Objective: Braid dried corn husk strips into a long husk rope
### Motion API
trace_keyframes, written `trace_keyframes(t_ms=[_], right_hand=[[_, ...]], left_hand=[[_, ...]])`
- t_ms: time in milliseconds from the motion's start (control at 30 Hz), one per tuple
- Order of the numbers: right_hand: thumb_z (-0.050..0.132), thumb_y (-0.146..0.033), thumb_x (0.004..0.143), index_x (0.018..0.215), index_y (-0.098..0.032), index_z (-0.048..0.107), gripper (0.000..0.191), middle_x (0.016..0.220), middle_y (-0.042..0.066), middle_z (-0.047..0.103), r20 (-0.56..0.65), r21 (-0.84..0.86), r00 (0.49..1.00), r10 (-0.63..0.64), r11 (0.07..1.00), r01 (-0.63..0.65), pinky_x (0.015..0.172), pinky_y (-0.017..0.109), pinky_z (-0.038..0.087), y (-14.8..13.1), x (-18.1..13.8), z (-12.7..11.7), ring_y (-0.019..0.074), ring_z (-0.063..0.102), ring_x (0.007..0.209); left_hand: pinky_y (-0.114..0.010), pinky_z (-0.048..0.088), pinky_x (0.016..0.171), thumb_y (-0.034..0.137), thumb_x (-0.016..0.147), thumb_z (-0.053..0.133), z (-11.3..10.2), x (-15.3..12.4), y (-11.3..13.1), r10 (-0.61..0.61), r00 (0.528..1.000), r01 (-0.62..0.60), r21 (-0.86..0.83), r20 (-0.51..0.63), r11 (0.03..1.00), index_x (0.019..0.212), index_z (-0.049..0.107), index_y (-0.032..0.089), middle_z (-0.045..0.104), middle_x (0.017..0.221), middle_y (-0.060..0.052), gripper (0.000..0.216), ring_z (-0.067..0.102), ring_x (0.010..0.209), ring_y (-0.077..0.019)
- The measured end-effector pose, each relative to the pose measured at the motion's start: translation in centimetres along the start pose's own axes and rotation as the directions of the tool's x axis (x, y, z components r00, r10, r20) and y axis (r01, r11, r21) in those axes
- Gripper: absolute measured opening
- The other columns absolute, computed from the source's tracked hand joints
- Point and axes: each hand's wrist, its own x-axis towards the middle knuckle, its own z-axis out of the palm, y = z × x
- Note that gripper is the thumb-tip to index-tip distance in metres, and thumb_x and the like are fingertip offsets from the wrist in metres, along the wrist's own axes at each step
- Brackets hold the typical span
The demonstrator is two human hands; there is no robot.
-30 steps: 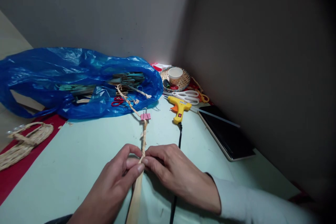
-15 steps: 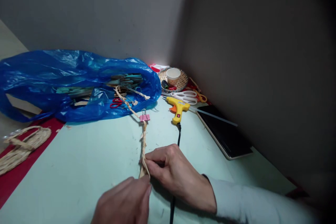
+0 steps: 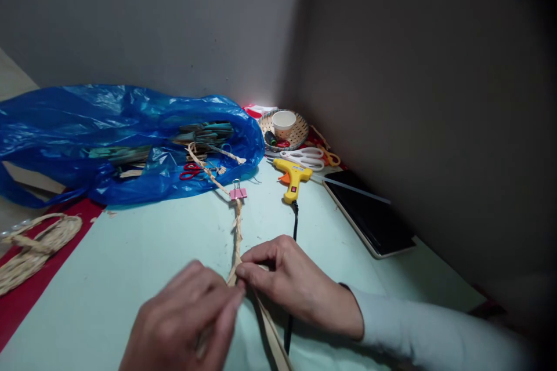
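A braided straw cord (image 3: 237,232) runs down the pale green table (image 3: 130,255) from a pink binder clip (image 3: 238,192) towards me. My right hand (image 3: 291,284) pinches the cord's near end between thumb and forefinger. My left hand (image 3: 187,324), slightly blurred, is closed on a loose flat straw strip beside that pinch. Another flat strip (image 3: 272,333) trails from the pinch to the lower right.
A blue plastic bag (image 3: 108,139) with straw and red scissors lies at the back left. A yellow glue gun (image 3: 292,177) with its black cord, white scissors (image 3: 307,156), a woven tray with a cup (image 3: 284,123) and a dark tablet (image 3: 369,211) sit right. A woven straw piece (image 3: 30,246) lies far left.
My left hand drew back towards me, then came forward again to the pinch. A flat strip has swung from straight down to the lower right. My right hand stayed on the braid.
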Motion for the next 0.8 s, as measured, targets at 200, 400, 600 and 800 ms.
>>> trace_keyframes(t_ms=[200,400,600,800], right_hand=[[0.046,-0.015,0.088,0.065,-0.014,0.064,0.028,0.058,-0.002,0.056,0.017,-0.024,0.997,-0.08,0.997,0.08,0.059,0.019,0.035,-0.1,-0.4,0.2,0.0088,0.048,0.058],[0.044,-0.015,0.09,0.064,-0.015,0.057,0.029,0.059,-0.002,0.058,0.047,-0.218,0.991,-0.126,0.967,0.133,0.059,0.018,0.034,-0.7,-0.6,-0.3,0.0075,0.048,0.055],[0.046,-0.018,0.089,0.065,-0.017,0.045,0.024,0.058,-0.001,0.054,0.034,-0.567,0.976,-0.215,0.8,0.196,0.052,0.023,0.026,-1.4,-1.5,-0.6,0.0079,0.038,0.051],[0.043,-0.021,0.092,0.082,-0.017,0.058,0.019,0.073,0.002,0.065,0.123,-0.726,0.936,-0.329,0.614,0.312,0.055,0.029,0.028,-0.9,-2.2,0.3,0.0123,0.048,0.057]], left_hand=[[-0.02,0.046,0.057,0.039,0.085,0.064,0.5,2.3,-0.1,-0.518,0.721,0.666,-0.667,0.461,0.334,0.099,0.065,0.02,0.065,0.069,0.001,0.023,0.055,0.055,-0.0096],[-0.017,0.015,0.039,0.056,0.07,0.076,2.3,1.8,-0.9,-0.499,0.605,0.741,-0.669,0.621,0.066,0.091,0.068,0.013,0.043,0.051,0.009,0.048,0.017,0.042,-0.0026],[-0.021,0.04,0.055,0.048,0.074,0.072,1.3,2.0,-0.5,-0.625,0.69,0.698,-0.561,0.364,0.444,0.077,0.074,0.017,0.048,0.056,0.003,0.032,0.044,0.056,-0.0117],[-0.02,0.016,0.041,0.054,0.07,0.072,1.3,1.8,-0.1,-0.668,0.576,0.785,-0.546,0.471,0.293,0.062,0.067,0.015,0.03,0.045,0.009,0.04,0.021,0.043,-0.0059]])
